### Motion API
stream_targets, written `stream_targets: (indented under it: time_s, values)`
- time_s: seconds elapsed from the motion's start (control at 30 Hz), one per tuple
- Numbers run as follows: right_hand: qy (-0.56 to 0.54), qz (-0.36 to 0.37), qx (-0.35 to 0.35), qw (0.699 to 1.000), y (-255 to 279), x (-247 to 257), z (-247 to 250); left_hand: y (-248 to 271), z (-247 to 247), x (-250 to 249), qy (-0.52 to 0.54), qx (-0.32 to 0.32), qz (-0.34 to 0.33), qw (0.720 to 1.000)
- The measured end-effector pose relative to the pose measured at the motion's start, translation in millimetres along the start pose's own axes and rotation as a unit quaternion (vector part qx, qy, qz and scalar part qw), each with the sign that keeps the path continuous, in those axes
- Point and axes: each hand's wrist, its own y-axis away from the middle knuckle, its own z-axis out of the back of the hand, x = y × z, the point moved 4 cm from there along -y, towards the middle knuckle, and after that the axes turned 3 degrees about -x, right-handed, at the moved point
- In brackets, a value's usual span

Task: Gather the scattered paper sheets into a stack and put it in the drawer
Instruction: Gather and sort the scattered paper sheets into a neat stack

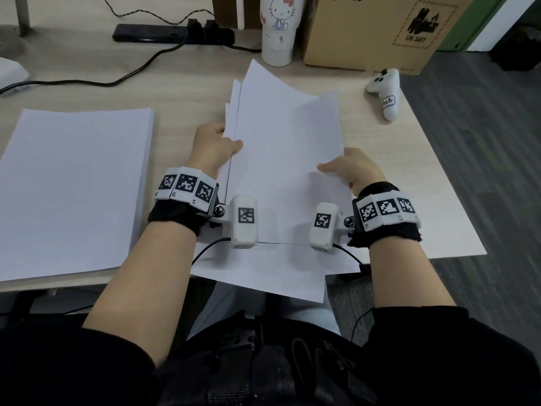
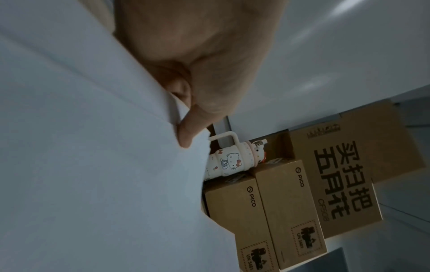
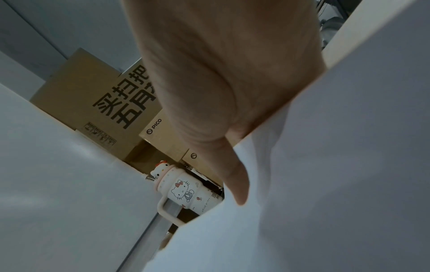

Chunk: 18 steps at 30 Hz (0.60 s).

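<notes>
Two hands, left hand (image 1: 215, 145) and right hand (image 1: 352, 168), pinch the side edges of a bundle of loose white paper sheets (image 1: 287, 136), lifted off the pale wooden desk (image 1: 181, 92), likely to square them.

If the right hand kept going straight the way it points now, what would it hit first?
Probably the Hello Kitty tumbler, standing beyond the held paper sheets with the Pico cardboard box beside it; the right hand points that way, though depth is unclear.

The right hand (image 3: 221, 82) is gripping the paper sheets (image 3: 325, 174) (thumb on top), a cartoon-cat bottle (image 3: 186, 191) and cardboard boxes (image 3: 93, 103) showing beyond.
</notes>
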Motion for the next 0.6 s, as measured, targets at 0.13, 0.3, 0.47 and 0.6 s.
stream_targets:
  time_s: [0.13,0.3,0.47,0.6]
  values:
    - [-0.077,0.013,-0.009,0.997,0.0,0.6,-5.3,9.4,10.3,-12.0,0.035,0.003,-0.07,0.997]
    - [-0.227,0.08,-0.003,0.971,11.8,12.6,-8.7,21.4,33.9,-31.9,0.096,-0.009,-0.159,0.983]
    - [-0.344,0.161,-0.041,0.924,32.9,38.1,-7.7,35.3,61.5,-49.3,0.149,-0.04,-0.246,0.957]
    - [-0.38,0.282,-0.037,0.88,61.9,69.9,-0.1,49.7,81.9,-67.8,0.185,-0.05,-0.308,0.932]
